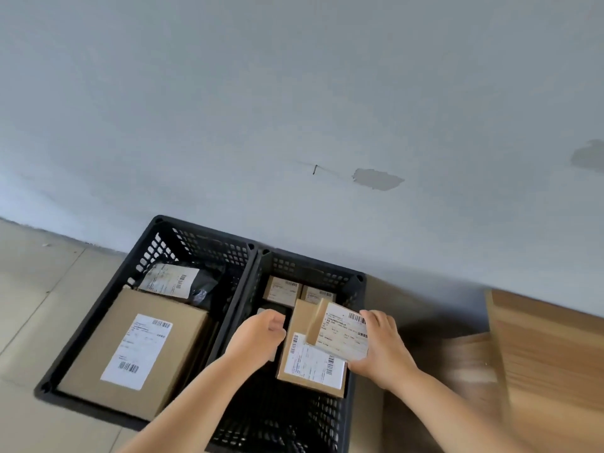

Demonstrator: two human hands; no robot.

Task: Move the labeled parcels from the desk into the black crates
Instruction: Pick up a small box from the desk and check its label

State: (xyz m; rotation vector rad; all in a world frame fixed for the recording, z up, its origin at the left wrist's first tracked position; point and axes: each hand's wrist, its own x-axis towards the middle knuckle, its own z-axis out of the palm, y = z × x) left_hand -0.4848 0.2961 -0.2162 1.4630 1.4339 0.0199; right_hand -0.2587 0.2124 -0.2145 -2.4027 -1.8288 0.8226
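Note:
Two black crates stand side by side on the floor, the left crate (98,308) and the right crate (354,282). My right hand (380,348) grips a small labeled cardboard parcel (340,333), tilted over the right crate. Under it lies a flat brown parcel (310,364) with white labels. My left hand (258,335) hovers over the right crate's left side with fingers curled, touching that flat parcel's edge; whether it holds anything I cannot tell. Two small boxes (282,289) sit at the crate's far end. The left crate holds a large labeled box (137,351) and a grey bag parcel (176,281).
A wooden desk (549,354) stands at the right, blurred. The grey wall (294,125) rises just behind the crates. Beige floor tiles (39,289) spread out to the left.

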